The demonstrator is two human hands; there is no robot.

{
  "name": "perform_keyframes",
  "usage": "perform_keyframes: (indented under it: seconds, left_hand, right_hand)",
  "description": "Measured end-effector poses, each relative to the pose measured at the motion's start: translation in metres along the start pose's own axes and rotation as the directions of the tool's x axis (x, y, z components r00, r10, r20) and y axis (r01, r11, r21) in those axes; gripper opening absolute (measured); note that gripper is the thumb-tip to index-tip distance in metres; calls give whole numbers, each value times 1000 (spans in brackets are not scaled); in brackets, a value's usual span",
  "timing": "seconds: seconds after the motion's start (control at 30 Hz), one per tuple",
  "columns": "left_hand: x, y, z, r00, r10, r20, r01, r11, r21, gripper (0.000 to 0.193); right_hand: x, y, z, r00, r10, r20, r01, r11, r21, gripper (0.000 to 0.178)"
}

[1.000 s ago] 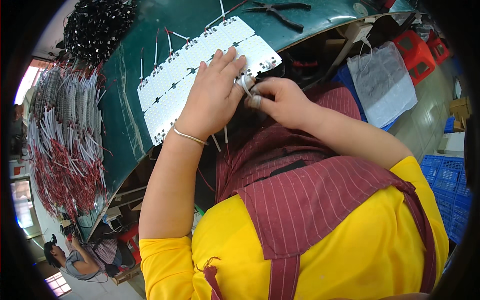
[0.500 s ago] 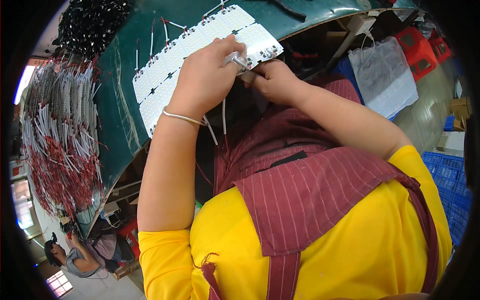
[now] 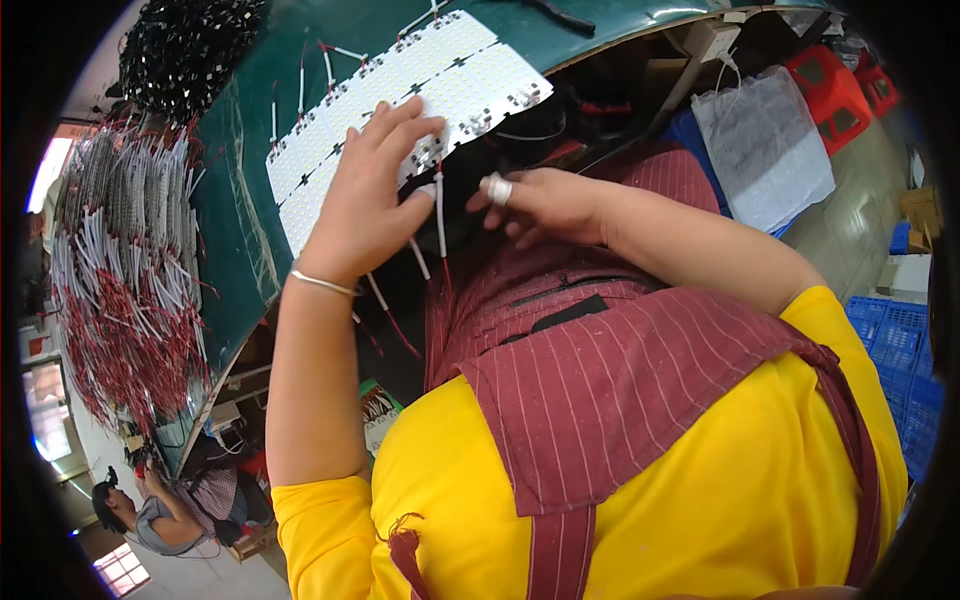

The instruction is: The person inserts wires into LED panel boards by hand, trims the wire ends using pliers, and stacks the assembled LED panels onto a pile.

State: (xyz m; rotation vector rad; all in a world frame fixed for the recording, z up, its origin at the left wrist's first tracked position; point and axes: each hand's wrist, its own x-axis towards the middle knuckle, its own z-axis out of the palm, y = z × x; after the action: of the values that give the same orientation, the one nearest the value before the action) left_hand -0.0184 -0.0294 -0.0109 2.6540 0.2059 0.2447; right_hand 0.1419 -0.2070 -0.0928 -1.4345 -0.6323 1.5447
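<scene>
Here the left hand (image 3: 365, 195) lies flat and spread on the white panel of small light boards (image 3: 400, 95), fingers wide, palm pressing it down at the near edge of the green desk (image 3: 235, 250); it grips nothing. The right hand (image 3: 535, 200) hovers just beside that edge, fingers loosely open, a white wrap on one fingertip, and it holds nothing that I can make out. Thin white and red wires (image 3: 440, 215) hang from the panel's near edge between the two hands.

Judging by this, the step in hand looks like steadying the panel while its wire leads are sorted or checked. The next move probably calls for the left hand to pin the panel while the right picks out one thin wire, which needs a fine pinch and care not to tug the joint.

The panel is a flat sheet of many narrow white strips joined side by side, dotted with tiny pale squares, with small dark notches where the strips meet. It sits tilted across the desk, its right corner hanging over the edge. More wires stick up from its far side.

To the left lies a big heap of red and white wire bundles (image 3: 125, 280), and a pile of black parts (image 3: 185, 45) sits further back
</scene>
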Motion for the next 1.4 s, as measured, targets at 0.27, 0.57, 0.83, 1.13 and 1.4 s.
perform_keyframes:
  seconds: [0.27,0.57,0.83,1.13,1.4]
  left_hand:
    - [27,6,19,996,59,-64,-47,983,178,64]
    - [51,15,16,969,-157,-191,164,986,18,34]
    - [43,2,5,995,57,-81,-51,996,77,38]
    - [28,-16,-4,999,17,-36,-27,960,-279,50]
    - [-4,-1,3,995,68,-76,-51,979,198,69]
  right_hand:
    - [-31,-21,27,903,-319,289,407,850,-335,27]
    - [21,-36,-12,825,-534,-183,345,734,-585,25]
    - [45,-15,-14,784,-597,-171,407,702,-585,26]
    - [29,14,0,860,-477,-180,342,801,-491,38]
    - [-20,-5,32,895,-211,393,282,950,-133,26]
